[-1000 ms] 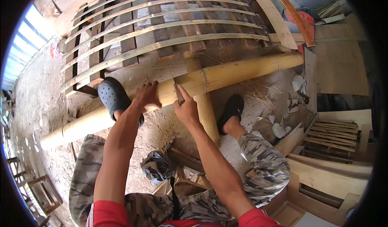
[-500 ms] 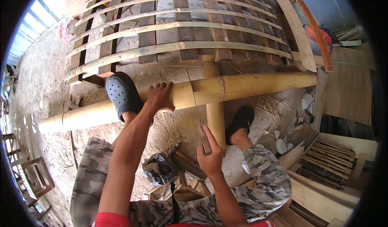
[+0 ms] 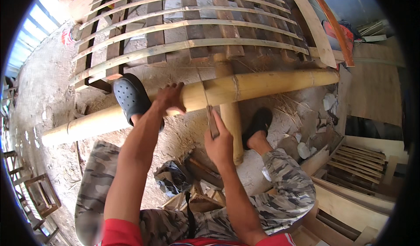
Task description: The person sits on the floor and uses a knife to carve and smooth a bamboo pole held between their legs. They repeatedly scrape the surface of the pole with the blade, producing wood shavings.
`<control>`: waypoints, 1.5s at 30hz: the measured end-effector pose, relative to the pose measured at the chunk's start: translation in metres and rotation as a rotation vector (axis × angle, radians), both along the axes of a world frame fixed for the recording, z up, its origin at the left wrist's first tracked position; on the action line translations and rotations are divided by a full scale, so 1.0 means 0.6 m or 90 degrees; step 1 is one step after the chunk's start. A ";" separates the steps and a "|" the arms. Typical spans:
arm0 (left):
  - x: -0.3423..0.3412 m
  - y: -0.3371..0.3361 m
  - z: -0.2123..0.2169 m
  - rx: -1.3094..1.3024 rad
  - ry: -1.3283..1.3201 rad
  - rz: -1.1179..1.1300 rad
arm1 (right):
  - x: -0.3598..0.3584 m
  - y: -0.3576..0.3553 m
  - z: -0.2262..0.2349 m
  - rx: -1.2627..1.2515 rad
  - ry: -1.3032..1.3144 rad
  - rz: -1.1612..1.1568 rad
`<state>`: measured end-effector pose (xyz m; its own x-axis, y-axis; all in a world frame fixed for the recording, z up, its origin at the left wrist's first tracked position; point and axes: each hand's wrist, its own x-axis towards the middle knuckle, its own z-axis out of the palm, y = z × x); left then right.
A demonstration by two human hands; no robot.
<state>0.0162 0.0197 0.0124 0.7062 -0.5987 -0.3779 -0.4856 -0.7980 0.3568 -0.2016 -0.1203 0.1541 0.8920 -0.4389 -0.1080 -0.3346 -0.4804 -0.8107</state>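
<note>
A thick yellow bamboo pole (image 3: 271,82) lies slantwise across the view, resting over a second, shorter bamboo piece (image 3: 231,119). My left hand (image 3: 169,98) grips the pole from above, thumb on the near side and fingers over the far side. In my right hand (image 3: 219,145) is the handle of a handsaw (image 3: 203,87). Its thin blade, seen nearly edge-on, crosses the pole just right of my left hand. How deep the blade sits in the bamboo I cannot tell. My left foot in a dark clog (image 3: 131,96) presses on the pole.
Beyond the pole lies a slatted frame of bamboo strips (image 3: 192,44) over dark beams. My right foot in a black clog (image 3: 259,125) stands by the shorter bamboo. A black plastic bag (image 3: 171,178) and wood pieces lie between my legs. Wooden boxes (image 3: 350,211) stand at right.
My right hand has moved forward and slightly left, carrying the saw handle up close to the pole. My left hand keeps its grip. The whole view has shifted slightly.
</note>
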 end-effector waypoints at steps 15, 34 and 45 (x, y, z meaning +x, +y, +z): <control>-0.035 -0.018 -0.020 -0.036 -0.098 0.017 | 0.068 -0.063 -0.041 0.061 -0.004 0.017; -0.070 -0.024 -0.027 -0.030 -0.149 0.038 | 0.015 -0.022 -0.068 0.008 -0.028 -0.006; -0.133 -0.001 -0.032 -0.028 -0.304 0.047 | -0.009 -0.021 -0.075 0.039 -0.029 0.000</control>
